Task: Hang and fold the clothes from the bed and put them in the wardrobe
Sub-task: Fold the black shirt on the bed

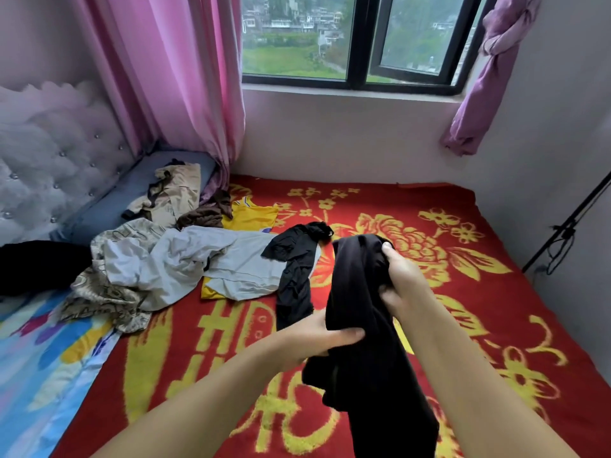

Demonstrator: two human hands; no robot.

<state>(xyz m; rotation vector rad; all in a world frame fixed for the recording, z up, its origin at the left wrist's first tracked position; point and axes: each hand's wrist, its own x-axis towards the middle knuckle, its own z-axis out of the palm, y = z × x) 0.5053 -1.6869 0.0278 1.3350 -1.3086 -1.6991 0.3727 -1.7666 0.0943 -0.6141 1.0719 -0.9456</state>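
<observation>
I hold a black garment (360, 312) up over the red and yellow blanket (463, 292) of the bed. My right hand (400, 276) grips its bunched upper part, thumb on top. My left hand (317, 338) grips it lower down from the left side. The cloth hangs down between my forearms to the frame's bottom edge. Left of it, a thin black garment (294, 269) lies on the bed. Beyond lies a pile: a white shirt (172, 259), a yellow top (251, 216), a patterned beige cloth (102, 292), a brown piece (205, 216) and a beige garment (178, 190).
A tufted white headboard (49, 160) and blue pillow (109, 209) stand at the left, with a black item (36, 266) beside them. Pink curtains (185, 77) and a window (357, 41) face me. A black stand (568, 223) with cables leans at the right wall.
</observation>
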